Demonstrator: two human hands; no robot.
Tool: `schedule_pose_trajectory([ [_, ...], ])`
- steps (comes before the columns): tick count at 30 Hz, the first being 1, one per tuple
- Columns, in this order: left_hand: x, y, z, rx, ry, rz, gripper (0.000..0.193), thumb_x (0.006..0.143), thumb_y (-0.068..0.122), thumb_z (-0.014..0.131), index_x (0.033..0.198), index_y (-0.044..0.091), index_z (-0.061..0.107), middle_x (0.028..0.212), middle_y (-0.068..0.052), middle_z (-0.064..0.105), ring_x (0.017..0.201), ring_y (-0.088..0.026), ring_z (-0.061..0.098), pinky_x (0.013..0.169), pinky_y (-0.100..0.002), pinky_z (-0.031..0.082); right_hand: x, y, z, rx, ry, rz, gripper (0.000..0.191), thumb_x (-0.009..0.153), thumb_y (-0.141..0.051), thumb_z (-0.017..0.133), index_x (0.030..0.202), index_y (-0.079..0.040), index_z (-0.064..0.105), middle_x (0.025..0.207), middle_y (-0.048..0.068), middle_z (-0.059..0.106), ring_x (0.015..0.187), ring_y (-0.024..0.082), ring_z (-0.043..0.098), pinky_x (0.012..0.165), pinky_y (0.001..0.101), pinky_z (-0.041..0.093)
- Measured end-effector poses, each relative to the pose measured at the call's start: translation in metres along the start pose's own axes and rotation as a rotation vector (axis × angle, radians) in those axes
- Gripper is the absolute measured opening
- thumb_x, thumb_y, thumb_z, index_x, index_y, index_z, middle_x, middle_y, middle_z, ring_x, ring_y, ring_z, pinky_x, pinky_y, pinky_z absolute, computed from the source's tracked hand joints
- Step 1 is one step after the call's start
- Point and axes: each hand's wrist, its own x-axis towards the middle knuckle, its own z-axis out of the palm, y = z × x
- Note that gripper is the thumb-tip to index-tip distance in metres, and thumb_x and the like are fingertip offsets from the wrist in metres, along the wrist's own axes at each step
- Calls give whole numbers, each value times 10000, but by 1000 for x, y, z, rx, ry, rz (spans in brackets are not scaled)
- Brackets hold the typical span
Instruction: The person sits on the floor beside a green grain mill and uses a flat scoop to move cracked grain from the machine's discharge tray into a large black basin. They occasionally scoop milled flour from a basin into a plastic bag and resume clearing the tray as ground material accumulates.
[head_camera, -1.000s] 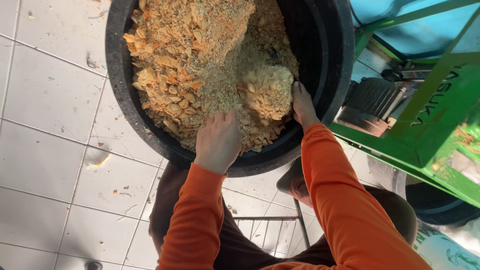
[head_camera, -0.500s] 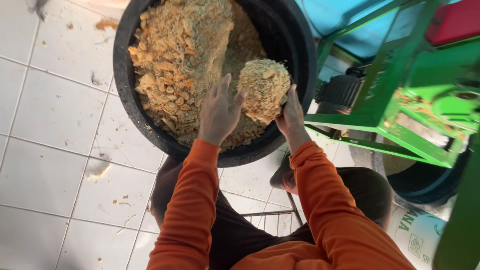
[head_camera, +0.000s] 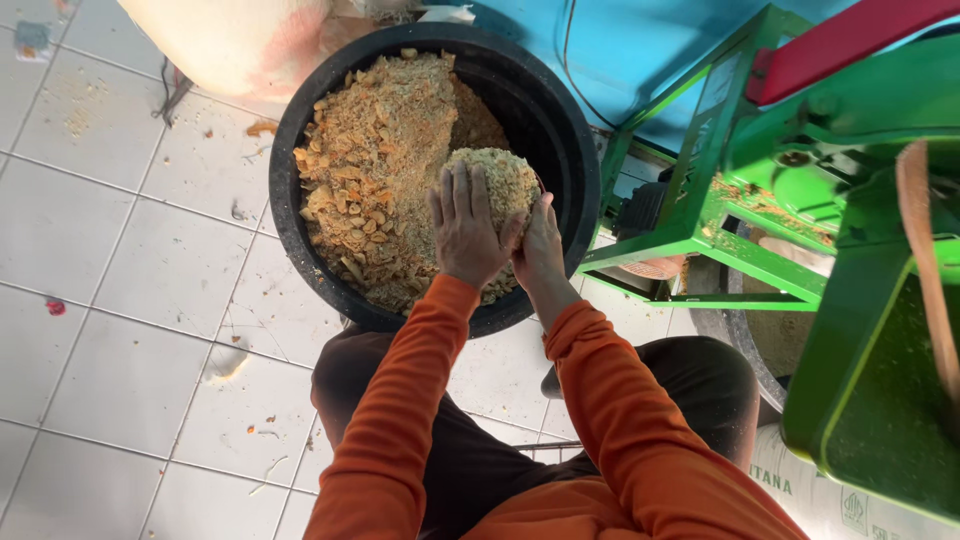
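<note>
A black round tub (head_camera: 566, 120) on the tiled floor holds a heap of brown, crumbly chopped material (head_camera: 380, 170). Both my hands lift a rounded, pale clump of that material (head_camera: 498, 180) above the tub. My left hand (head_camera: 466, 228) lies flat over the clump's near left side, fingers spread. My right hand (head_camera: 540, 245) cups it from the right and below. Orange sleeves cover both forearms.
A green metal-framed machine (head_camera: 800, 200) with a red top stands right of the tub. A pale sack (head_camera: 230, 40) lies behind the tub. White floor tiles (head_camera: 130, 300) carry scattered crumbs. A printed bag (head_camera: 860, 500) sits at lower right.
My hands gathered a clump from the heap, closed around it and raised it. The view shifted so the tub sits more to the left and the green machine fills the right.
</note>
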Motion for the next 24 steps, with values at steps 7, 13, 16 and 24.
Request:
schedule_pose_trajectory([
  [7, 42, 15, -36, -75, 55, 94, 897, 1035, 715, 146, 1633, 63, 294, 1685, -266, 263, 1583, -430, 225, 1280, -620, 146, -19, -32, 0, -3, -15, 15, 665, 998, -605, 368, 1512, -183, 373, 1422, 79, 538, 1263, 267, 617, 906, 492, 631],
  [13, 69, 27, -60, -150, -460, 120, 863, 973, 725, 82, 1611, 187, 305, 1686, -127, 297, 1584, -359, 237, 1272, -551, 145, -33, -49, -4, 1, -27, -5, 697, 1012, -615, 378, 1538, -159, 361, 1466, 109, 519, 1303, 294, 611, 902, 515, 644],
  [16, 66, 27, -72, -308, -342, 165, 856, 1001, 661, 29, 1633, 120, 229, 1697, -159, 228, 1579, -365, 218, 1245, -580, 75, -38, -56, -9, 15, -9, 7, 688, 998, -609, 380, 1529, -172, 368, 1463, 104, 522, 1291, 298, 613, 887, 534, 645],
  [24, -16, 55, -58, -195, 139, -11, 786, 1060, 584, -1, 1640, 98, 212, 1707, -179, 251, 1594, -374, 240, 1309, -519, 164, -57, -56, -15, 41, -41, -27, 660, 1012, -608, 361, 1522, -191, 394, 1436, 98, 558, 1245, 292, 642, 846, 501, 641],
])
